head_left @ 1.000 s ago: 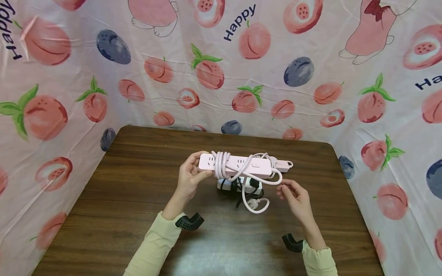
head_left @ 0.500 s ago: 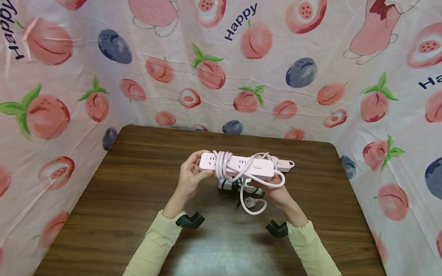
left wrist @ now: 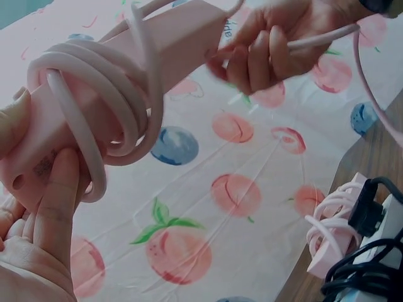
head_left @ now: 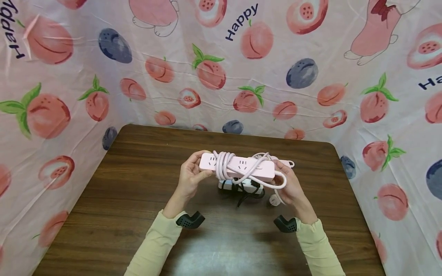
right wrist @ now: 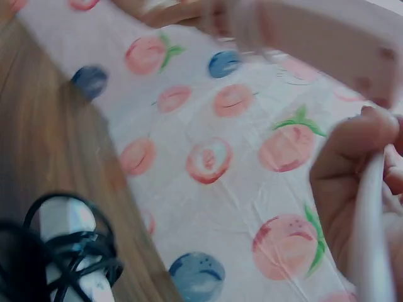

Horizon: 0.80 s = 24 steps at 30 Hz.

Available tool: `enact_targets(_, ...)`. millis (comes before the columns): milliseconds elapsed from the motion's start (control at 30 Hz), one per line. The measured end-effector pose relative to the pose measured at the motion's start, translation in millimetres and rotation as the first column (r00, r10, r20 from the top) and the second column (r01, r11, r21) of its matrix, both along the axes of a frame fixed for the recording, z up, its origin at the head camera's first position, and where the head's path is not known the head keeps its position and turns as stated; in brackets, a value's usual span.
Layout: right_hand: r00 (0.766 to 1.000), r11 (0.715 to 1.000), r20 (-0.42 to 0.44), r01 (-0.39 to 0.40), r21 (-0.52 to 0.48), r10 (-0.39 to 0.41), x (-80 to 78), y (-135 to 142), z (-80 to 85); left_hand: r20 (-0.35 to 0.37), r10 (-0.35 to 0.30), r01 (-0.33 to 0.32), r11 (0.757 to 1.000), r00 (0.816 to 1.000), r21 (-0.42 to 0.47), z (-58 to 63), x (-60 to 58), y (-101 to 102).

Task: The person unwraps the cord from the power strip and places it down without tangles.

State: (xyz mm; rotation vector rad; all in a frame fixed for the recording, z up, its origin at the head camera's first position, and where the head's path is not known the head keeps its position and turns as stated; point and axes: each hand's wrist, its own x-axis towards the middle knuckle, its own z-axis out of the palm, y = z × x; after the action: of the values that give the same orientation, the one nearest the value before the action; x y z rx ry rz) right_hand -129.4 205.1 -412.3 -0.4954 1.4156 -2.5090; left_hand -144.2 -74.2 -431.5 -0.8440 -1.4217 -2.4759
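Head view, close in: gripping with the left hand one bare end of a pale pink, long, boxy plastic power strip, held up above the brown wood-grain surface. At the other end, well apart from it, curling the right hand round the free run of a thick, pale pink, rubbery-looking cable, coiled about the body. Just below, a small, round, whitish plug. Probably light, stiff in the casing, springy in the cord, a touch slippery. Best taken by the bare ends, clear of coils apt to slide. Beyond, lying low: a white power strip wound with black cable, plus a second pink, cord-wrapped strip beside it. Farthest back, a peach-printed pale cloth.
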Motion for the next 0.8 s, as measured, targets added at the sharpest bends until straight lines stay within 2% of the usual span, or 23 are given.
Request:
enact_targets(67, 0.997, 0.997, -0.005, 0.079, 0.016, -0.079, 1.9, 3.4, 5.7, 0.003, 0.006, -0.006, 1.0, 1.0, -0.003, -1.1, 0.1, -1.1)
enact_targets(133, 0.985, 0.986, -0.053, 0.166, 0.026, -0.165, 4.8, 6.5, 10.6, 0.009, 0.019, -0.019, 1.0, 1.0, 0.0, -2.2, 0.1, -2.3)
enact_targets(233, 0.941, 0.955, -0.195, 0.291, 0.052, -0.276, 11.1, 10.0, 16.0, 0.015, 0.05, -0.05, 0.999, 0.999, 0.005, -2.9, -0.8, -3.8)
enact_targets(333, 0.915, 0.947, -0.299, 0.31, 0.086, -0.272, 19.1, 14.5, 17.4, 0.021, 0.084, -0.085, 0.996, 0.996, 0.015, -1.0, -2.4, -4.1)
enact_targets(400, 0.91, 0.941, -0.352, 0.292, 0.17, -0.218, 24.0, 17.4, 15.3, 0.02, 0.101, -0.102, 0.994, 0.995, 0.027, 1.4, -3.1, -3.6)
enact_targets(467, 0.905, 0.928, -0.41, 0.246, 0.28, -0.116, 27.7, 19.8, 11.5, 0.024, 0.107, -0.108, 0.993, 0.994, 0.047, 4.3, -3.3, -2.8)
enact_targets(500, 0.893, 0.914, -0.448, 0.224, 0.339, -0.053, 29.0, 20.7, 9.4, 0.023, 0.107, -0.108, 0.992, 0.994, 0.058, 5.7, -3.4, -2.6)
enact_targets(567, 0.864, 0.882, -0.5, 0.182, 0.435, 0.068, 30.5, 21.7, 5.1, 0.023, 0.112, -0.113, 0.991, 0.993, 0.069, 8.2, -3.8, -2.4)
enact_targets(633, 0.835, 0.845, -0.531, 0.172, 0.506, 0.148, 32.1, 22.0, 2.5, 0.032, 0.115, -0.117, 0.99, 0.993, 0.078, 10.4, -4.3, -2.9)
enact_targets(800, 0.797, 0.73, -0.565, 0.253, 0.635, 0.215, 31.3, 20.9, -1.1, 0.054, 0.116, -0.122, 0.986, 0.992, 0.112, 11.5, -4.8, -7.4)
